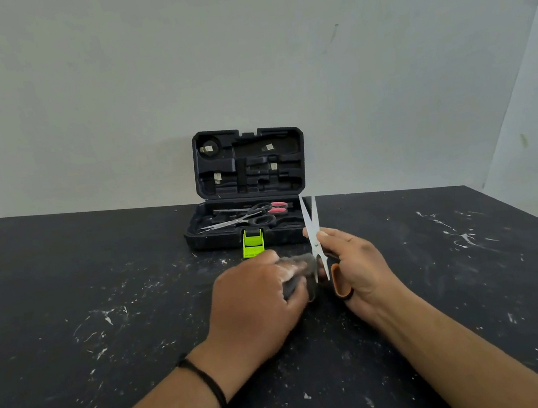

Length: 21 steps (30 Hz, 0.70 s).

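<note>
Black table (67, 301), scuffed with white marks, fills the lower half of the frame. Tool case (249, 158) sits at centre frame against the wall, lid upright and open, moulded slots in the lid mostly bare.

Work in hand: rubbing down a pair of scissors with a pad. Judged mid-way at best. Two other pairs lie in the case base: black-handled scissors (242, 219) in front, red-handled scissors (276, 207) just behind them. Cannot tell whether those two are finished or waiting. The case is not closed; its green latch (252, 242) hangs down over the front edge.

Left hand (253, 296), lower centre of frame, knuckles up, fingers curled around a grey pad (298, 265). Pad blurred; material not clear, cloth or scouring wool. Thin dark wristband (204, 377) on that wrist.

Right hand (355, 261), just right of centre, grips the orange-handled scissors (312, 228). One orange loop shows against the palm side; the fingers wrap behind the pivot. Exact finger placement through the loops is hidden.

Scissors stand nearly upright between the two hands, tips towards the upper frame, blades parted a little in a narrow V, overlapping the case's right front corner in the picture. Pad touches the scissors low down, at or just below the pivot, on their left side. Upper blades appear bright; no pad contact there.

Left to do, as judged: finish the rub, put this pair into the case, shut lid.
</note>
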Each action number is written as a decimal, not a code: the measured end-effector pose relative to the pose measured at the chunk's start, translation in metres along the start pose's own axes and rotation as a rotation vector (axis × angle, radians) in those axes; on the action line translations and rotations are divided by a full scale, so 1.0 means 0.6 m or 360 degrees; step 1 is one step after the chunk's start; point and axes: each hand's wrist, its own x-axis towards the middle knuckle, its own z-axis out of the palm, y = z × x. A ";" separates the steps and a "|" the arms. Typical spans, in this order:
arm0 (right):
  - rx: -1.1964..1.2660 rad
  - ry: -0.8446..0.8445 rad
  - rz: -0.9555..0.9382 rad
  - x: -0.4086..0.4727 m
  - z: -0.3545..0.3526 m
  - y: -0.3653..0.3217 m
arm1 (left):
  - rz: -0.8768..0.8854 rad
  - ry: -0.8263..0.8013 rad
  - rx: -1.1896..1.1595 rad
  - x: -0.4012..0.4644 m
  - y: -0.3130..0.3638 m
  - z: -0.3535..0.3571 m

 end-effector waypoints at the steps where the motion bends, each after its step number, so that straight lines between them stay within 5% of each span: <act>1: -0.0010 0.0034 -0.0003 0.001 -0.002 -0.001 | 0.0046 -0.0094 0.0034 0.001 0.001 0.001; 6: -0.0139 0.0118 -0.0056 0.001 -0.008 -0.005 | 0.0106 -0.0203 0.0061 0.002 0.006 -0.001; 12: -0.0192 0.0115 -0.0096 -0.004 -0.002 -0.009 | -0.0221 0.0268 -0.0143 0.001 -0.015 -0.008; 16: -0.0066 0.0008 -0.0040 -0.007 0.006 -0.003 | -0.0051 -0.0055 -0.0073 0.000 -0.012 0.000; 21: 0.0068 -0.0018 0.0011 -0.016 0.011 -0.014 | -0.0039 -0.0099 -0.0134 0.003 -0.013 0.000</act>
